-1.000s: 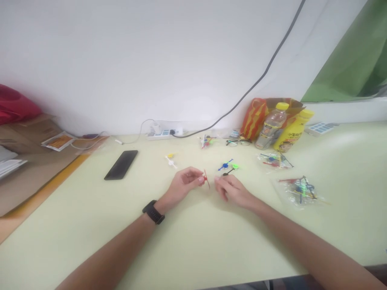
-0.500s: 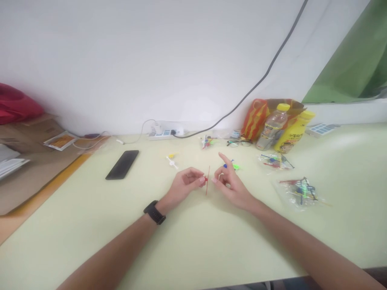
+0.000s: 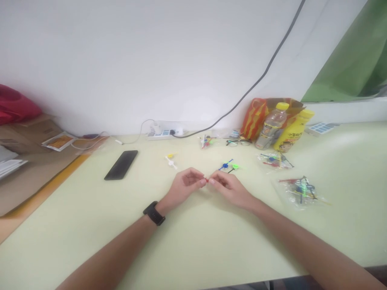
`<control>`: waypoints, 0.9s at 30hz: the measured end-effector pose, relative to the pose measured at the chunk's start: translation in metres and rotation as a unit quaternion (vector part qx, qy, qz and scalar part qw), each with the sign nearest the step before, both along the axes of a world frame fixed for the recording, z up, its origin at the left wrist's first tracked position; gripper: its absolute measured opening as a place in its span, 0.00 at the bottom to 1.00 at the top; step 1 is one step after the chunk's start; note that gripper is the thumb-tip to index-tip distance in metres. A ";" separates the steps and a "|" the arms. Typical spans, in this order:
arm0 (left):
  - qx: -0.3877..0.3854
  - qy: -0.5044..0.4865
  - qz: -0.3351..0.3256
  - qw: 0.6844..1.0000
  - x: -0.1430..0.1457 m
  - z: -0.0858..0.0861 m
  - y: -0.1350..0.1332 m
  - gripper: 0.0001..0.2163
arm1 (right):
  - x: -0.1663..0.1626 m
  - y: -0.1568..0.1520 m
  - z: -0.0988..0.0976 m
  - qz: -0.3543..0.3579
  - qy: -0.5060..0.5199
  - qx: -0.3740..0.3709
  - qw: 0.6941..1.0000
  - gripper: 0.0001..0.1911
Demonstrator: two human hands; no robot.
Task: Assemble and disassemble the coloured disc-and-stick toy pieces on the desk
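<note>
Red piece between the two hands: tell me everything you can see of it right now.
Only a small bit of the red piece shows; the left hand and right hand hide most of it, so its full shape, parts and tilt cannot be made out. It is bright red, too small in view to tell the material surely. It sits at the meeting fingertips, pinched from both sides, and looks held above the table, nearer the camera than the blue piece.

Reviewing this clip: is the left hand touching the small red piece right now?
Touching: the head view shows the left hand pinching the red piece at its thumb and fingertips.
</note>
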State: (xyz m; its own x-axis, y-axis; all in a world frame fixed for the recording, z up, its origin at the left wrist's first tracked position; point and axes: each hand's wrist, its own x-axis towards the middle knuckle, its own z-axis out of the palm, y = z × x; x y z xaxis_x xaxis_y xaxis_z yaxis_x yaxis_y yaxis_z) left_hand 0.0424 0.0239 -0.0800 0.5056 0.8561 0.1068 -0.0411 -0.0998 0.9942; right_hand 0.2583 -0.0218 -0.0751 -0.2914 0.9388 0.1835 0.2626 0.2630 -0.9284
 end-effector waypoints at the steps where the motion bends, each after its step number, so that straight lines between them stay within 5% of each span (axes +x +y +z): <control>1: 0.010 0.010 -0.003 1.000 0.000 0.000 0.000 0.13 | -0.002 -0.001 -0.001 0.011 0.008 -0.013 1.000 0.19; 11: 0.173 0.170 0.005 0.970 -0.008 0.010 0.001 0.12 | -0.003 0.002 -0.010 0.012 0.005 -0.023 1.000 0.14; 17: 0.383 0.254 0.257 0.850 -0.036 0.010 0.036 0.12 | 0.005 0.003 -0.008 -0.088 -0.165 0.019 0.982 0.18; 20: 0.365 0.312 0.311 0.820 -0.064 -0.001 0.065 0.20 | 0.028 0.019 -0.008 -0.209 -0.199 0.107 0.951 0.14; 23: 0.291 0.364 0.268 0.843 -0.086 -0.010 0.083 0.29 | 0.057 0.038 -0.013 -0.315 -0.246 0.160 0.902 0.17; 27: 0.197 0.401 0.190 0.874 -0.092 -0.011 0.085 0.31 | 0.071 0.046 -0.020 -0.264 -0.258 0.093 0.925 0.29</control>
